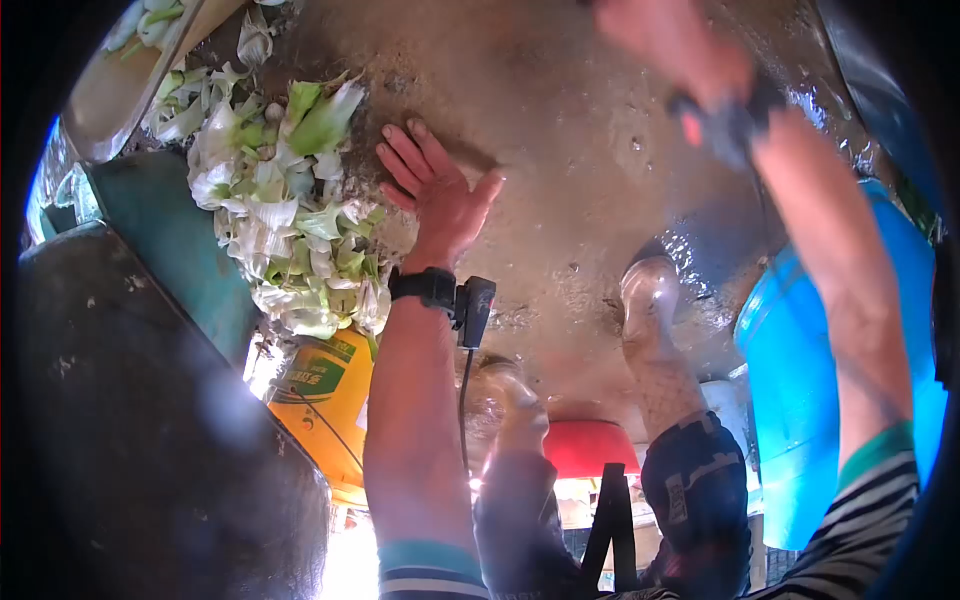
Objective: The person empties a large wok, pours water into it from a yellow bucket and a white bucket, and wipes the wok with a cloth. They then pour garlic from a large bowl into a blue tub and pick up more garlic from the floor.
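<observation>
My left hand (440,190) is held over the wet brown ground (570,130), its fingers spread and nothing in them. A heap of pale green and white leaf scraps (290,200) lies just left of it. A black band with a small box and a cable is on the left wrist. At the top right, my right hand (675,45) is blurred by motion, and its fingers are partly cut off by the frame edge. Whether it holds anything cannot be made out. A dark band with a red spot is on that wrist.
A blue barrel (800,390) stands at the right. At the left are a large dark container (150,400), a teal one (175,230) and a yellow container (325,400). A red basin (590,447) sits behind my legs. Upper left, a tub rim shows.
</observation>
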Available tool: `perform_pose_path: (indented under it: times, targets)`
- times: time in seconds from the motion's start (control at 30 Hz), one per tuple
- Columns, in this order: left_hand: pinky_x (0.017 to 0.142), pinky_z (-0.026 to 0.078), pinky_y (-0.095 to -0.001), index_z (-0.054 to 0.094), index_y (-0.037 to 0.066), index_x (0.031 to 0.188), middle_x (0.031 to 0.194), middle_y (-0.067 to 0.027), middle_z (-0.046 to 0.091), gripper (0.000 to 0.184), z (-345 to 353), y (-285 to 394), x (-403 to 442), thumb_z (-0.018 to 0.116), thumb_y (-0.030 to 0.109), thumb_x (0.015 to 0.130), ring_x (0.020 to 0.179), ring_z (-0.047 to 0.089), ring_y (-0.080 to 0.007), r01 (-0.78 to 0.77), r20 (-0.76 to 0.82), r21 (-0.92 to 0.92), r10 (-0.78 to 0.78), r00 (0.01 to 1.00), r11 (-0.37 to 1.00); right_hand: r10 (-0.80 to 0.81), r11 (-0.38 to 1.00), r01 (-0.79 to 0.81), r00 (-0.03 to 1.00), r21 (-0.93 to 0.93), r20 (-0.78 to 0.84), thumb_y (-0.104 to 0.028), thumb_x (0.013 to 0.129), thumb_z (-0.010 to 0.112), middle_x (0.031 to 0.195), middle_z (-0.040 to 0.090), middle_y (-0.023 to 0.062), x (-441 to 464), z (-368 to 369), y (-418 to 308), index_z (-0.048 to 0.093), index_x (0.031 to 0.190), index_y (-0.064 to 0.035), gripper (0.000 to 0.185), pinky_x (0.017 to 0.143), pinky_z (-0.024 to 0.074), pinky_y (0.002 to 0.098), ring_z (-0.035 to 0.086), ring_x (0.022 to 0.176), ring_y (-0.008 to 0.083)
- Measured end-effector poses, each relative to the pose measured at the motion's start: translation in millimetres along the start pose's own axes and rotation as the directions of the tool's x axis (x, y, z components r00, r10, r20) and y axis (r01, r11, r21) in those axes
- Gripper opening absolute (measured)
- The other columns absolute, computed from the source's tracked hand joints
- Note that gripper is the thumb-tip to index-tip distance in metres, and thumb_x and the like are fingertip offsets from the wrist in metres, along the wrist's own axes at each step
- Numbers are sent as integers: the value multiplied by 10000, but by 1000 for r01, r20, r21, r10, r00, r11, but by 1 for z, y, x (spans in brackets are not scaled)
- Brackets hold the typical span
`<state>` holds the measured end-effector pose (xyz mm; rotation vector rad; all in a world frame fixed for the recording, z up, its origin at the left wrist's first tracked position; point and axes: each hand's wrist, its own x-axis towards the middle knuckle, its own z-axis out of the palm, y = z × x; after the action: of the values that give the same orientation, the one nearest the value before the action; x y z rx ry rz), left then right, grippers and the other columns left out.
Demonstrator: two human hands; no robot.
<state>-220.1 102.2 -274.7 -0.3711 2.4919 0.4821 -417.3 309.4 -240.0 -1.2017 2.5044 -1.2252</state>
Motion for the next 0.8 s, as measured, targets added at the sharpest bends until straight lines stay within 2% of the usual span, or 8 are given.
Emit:
perform_pose_path:
  times: [0.07, 0.17, 0.2, 0.27, 0.37, 0.43, 0.5, 0.8]
  targets:
    - [1016, 27, -565, -1, 16, 1385, 1447, -192, -98, 1036, -8, -18, -14, 613, 516, 718, 1333, 15, -355, -56, -60, -101, 50, 997, 993, -142, 978, 149, 988, -145, 62, -86, 667, 597, 1015, 558, 97, -75, 31, -66, 542, 1142, -130, 480, 731, 429, 397, 529, 877, 290]
    - [1046, 143, -464, 197, 26, 1364, 1445, -171, 60, 759, -13, -66, -80, 629, 215, 769, 1291, 249, -338, -122, -342, -169, 58, 938, 978, -43, 896, -132, 925, 424, 378, -231, 742, 582, 873, 531, 73, -174, 109, -164, 573, 966, -108, 256, 712, 415, 420, 505, 870, 268]
    - [1045, 197, -425, 291, 23, 1337, 1428, -184, 159, 660, -5, -66, -108, 616, 108, 769, 1257, 324, -344, -52, -483, -94, 0, 876, 994, -403, 904, 325, 865, 279, 299, -218, 732, 565, 821, 516, 42, -196, 127, -176, 585, 852, -108, 164, 708, 411, 398, 491, 876, 218]
    - [1016, 251, -434, 373, 17, 1294, 1365, -205, 287, 585, 12, -69, -143, 596, 211, 790, 1246, 324, -362, 31, -471, -31, -42, 881, 999, -601, 787, 491, 473, 374, 644, -232, 738, 518, 878, 507, 2, -220, 170, -184, 577, 762, -137, 114, 752, 379, 356, 469, 886, 164]
    - [959, 328, -444, 392, 21, 1291, 1304, -239, 377, 596, 24, -97, -159, 553, 335, 811, 1212, 359, -381, 233, -219, 585, -125, 968, 777, -620, 776, 575, 624, 258, 475, -241, 734, 514, 870, 508, -2, -192, 202, -181, 571, 751, -149, 109, 770, 367, 350, 458, 917, 159]
    - [933, 349, -442, 367, 32, 1312, 1287, -284, 377, 645, -26, -94, -114, 505, 422, 816, 1186, 391, -387, 644, 45, 165, -658, 752, 747, -347, 931, 263, 856, 253, 384, -237, 727, 517, 876, 515, -7, -130, 212, -168, 574, 760, -152, 108, 786, 359, 349, 447, 947, 156]
    - [909, 371, -425, 443, -1, 1239, 1196, -315, 451, 583, -28, -116, -109, 523, 391, 814, 1125, 442, -393, 587, 50, -196, -590, 806, 785, -426, 894, 448, 850, 2, 309, -206, 719, 540, 883, 526, -10, -33, 206, -149, 597, 751, -149, 87, 779, 379, 353, 472, 904, 179]
    - [978, 310, -461, 420, -15, 1244, 1251, -296, 391, 646, -38, -33, -114, 604, 361, 751, 1168, 359, -442, 8, -267, -145, -47, 963, 989, -223, 941, 264, 954, -209, 200, -177, 668, 577, 997, 545, 27, 77, 106, -112, 614, 854, -168, 190, 773, 392, 383, 466, 1008, 218]
